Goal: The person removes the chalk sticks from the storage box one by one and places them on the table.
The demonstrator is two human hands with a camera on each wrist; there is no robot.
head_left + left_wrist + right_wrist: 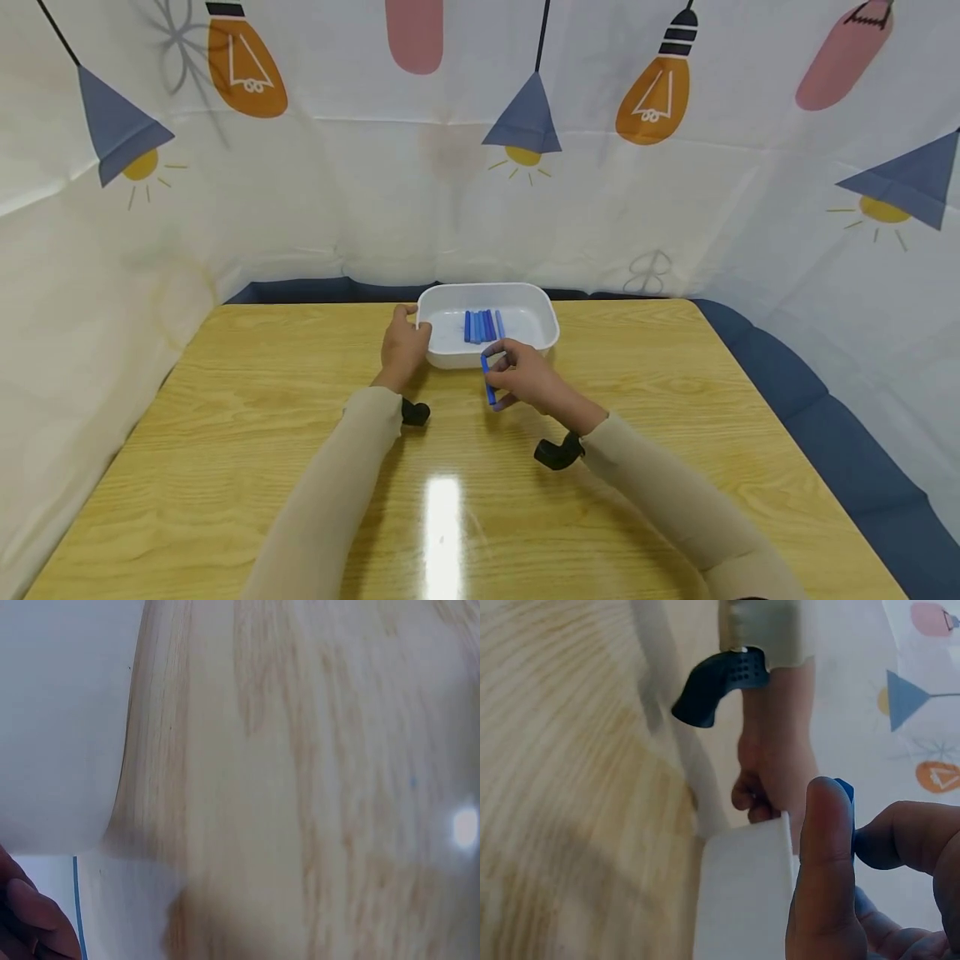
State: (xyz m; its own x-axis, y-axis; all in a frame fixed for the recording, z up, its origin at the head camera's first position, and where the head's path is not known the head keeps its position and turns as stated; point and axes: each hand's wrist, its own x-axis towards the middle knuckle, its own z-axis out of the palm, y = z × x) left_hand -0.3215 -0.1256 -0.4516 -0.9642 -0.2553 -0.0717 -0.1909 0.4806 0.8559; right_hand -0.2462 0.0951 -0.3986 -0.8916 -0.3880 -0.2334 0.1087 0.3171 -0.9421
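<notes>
A white plastic basin (450, 360) stands near the table's far edge. Inside it, several slim blue sticks (477, 327) in lighter and darker shades lie side by side in a row. My left hand (403, 346) grips the basin's left side, the thumb at the rim. Just in front of the basin, my right hand (528, 379) pinches one blue stick (491, 392) between thumb and fingers, above the tabletop. In the right wrist view only the end of this blue stick (846, 789) shows past a finger. The left wrist view catches a bit of the left hand (41, 919) beside the basin wall (60, 727).
The wooden table (247, 467) reflects a bright strip of light near its front. A white curtain (360, 192) printed with lamps hangs behind it, and dark blue fabric (810, 400) runs along the right edge. A black camera mount (558, 452) sits on each wrist.
</notes>
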